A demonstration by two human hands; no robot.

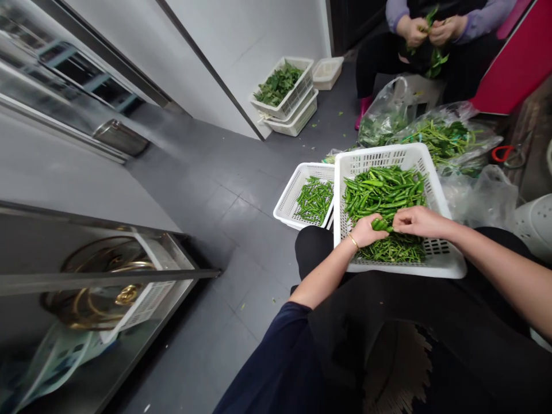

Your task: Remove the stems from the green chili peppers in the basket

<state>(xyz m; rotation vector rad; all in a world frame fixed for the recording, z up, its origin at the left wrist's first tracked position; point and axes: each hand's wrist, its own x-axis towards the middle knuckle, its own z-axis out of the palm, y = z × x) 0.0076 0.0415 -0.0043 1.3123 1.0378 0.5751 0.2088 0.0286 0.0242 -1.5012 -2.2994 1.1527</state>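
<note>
A white basket (448, 265) rests on the person's lap (375, 282), a smaller basket (285, 201) just beside it. The larger holds a chilli pile (383, 190) and, nearer, stems (392, 252). The left hand (363, 232) curls around several chillies (379, 225); the right hand (414, 221) pinches their ends.

Navy short sleeve (276, 356), bottom centre. Thin gold-coloured bracelet (354, 241), right of centre. Black garment (345, 328), lower right; tan print (399, 362), perhaps feather-shaped, dimly lit.
</note>
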